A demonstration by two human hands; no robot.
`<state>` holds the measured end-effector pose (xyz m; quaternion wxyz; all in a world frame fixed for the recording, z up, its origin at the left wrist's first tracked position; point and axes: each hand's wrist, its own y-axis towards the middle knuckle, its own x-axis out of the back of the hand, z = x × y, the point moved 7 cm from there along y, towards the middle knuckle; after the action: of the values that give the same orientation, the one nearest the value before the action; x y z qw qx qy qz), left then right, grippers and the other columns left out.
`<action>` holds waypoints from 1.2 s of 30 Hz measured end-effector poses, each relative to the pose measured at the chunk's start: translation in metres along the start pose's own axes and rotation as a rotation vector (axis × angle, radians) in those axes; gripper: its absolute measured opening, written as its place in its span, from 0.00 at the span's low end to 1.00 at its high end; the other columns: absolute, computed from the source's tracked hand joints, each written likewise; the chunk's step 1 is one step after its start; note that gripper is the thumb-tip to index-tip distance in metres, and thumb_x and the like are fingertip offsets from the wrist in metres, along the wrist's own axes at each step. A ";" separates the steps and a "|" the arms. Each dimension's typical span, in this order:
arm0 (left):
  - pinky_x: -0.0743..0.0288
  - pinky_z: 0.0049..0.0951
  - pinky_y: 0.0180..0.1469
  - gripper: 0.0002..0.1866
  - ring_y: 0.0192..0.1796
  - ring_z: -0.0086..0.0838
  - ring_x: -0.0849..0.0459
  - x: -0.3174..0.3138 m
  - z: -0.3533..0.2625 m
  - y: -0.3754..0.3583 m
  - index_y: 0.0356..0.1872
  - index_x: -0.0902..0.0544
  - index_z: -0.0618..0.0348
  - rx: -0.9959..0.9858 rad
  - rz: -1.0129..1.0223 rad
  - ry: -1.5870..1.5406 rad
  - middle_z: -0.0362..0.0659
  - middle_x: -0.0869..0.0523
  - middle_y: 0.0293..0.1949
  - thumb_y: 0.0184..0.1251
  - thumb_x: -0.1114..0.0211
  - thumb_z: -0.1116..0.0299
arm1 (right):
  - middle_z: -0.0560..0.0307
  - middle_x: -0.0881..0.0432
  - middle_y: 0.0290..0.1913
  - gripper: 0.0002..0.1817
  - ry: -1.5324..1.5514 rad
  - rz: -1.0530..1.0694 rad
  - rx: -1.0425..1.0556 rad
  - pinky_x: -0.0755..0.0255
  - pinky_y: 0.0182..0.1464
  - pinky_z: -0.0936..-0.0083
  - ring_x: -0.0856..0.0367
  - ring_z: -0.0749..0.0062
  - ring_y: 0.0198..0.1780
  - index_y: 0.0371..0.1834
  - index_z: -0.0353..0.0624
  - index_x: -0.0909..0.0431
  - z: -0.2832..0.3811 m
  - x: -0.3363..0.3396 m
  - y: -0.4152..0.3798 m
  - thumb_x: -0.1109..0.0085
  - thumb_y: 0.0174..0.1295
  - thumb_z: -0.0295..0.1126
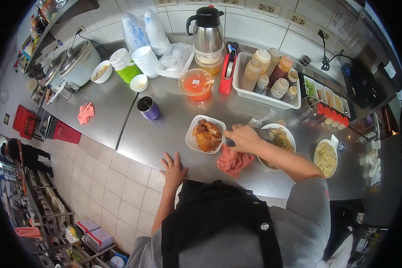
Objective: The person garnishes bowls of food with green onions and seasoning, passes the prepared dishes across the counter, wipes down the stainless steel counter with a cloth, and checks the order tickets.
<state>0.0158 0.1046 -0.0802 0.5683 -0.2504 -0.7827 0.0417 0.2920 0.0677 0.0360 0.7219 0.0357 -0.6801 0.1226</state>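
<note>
Spill risk: chicken point(205, 136) in bowl point(190, 140), just left of right hand point(244, 138).
Fingers curled at rim, grip unclear; lopsided pull could tip it. Left hand point(173, 171) spread, empty, at worktop point(167, 127) edge.

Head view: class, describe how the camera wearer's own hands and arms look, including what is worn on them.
The left hand and right hand are bare, with no gloves visible. The forearms are uncovered. The right sleeve is short and grey, with a small red mark near its outer side.
</note>
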 end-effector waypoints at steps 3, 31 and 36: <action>0.49 0.80 0.59 0.47 0.74 0.67 0.61 -0.002 0.001 0.001 0.75 0.48 0.42 -0.004 -0.017 -0.002 0.62 0.63 0.75 0.56 0.30 0.56 | 0.45 0.20 0.37 0.26 -0.012 -0.030 0.062 0.23 0.38 0.64 0.19 0.54 0.40 0.45 0.47 0.25 0.012 0.002 0.015 0.28 0.42 0.43; 0.49 0.80 0.58 0.47 0.74 0.68 0.59 -0.006 0.003 0.002 0.75 0.49 0.41 -0.019 -0.036 0.061 0.63 0.62 0.75 0.57 0.31 0.52 | 0.49 0.19 0.39 0.15 -0.157 0.112 -0.017 0.23 0.36 0.66 0.18 0.59 0.42 0.42 0.50 0.22 0.000 0.003 0.004 0.36 0.48 0.31; 0.49 0.80 0.58 0.47 0.74 0.68 0.59 -0.007 0.002 0.003 0.75 0.49 0.42 -0.018 -0.025 0.064 0.63 0.62 0.74 0.58 0.31 0.52 | 0.52 0.20 0.38 0.13 -0.124 -0.014 -0.032 0.23 0.36 0.67 0.19 0.59 0.42 0.42 0.50 0.22 -0.003 -0.006 0.013 0.40 0.51 0.31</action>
<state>0.0172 0.1046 -0.0881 0.5914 -0.2468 -0.7675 0.0196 0.2916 0.0801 0.0280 0.6798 0.0365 -0.7251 0.1043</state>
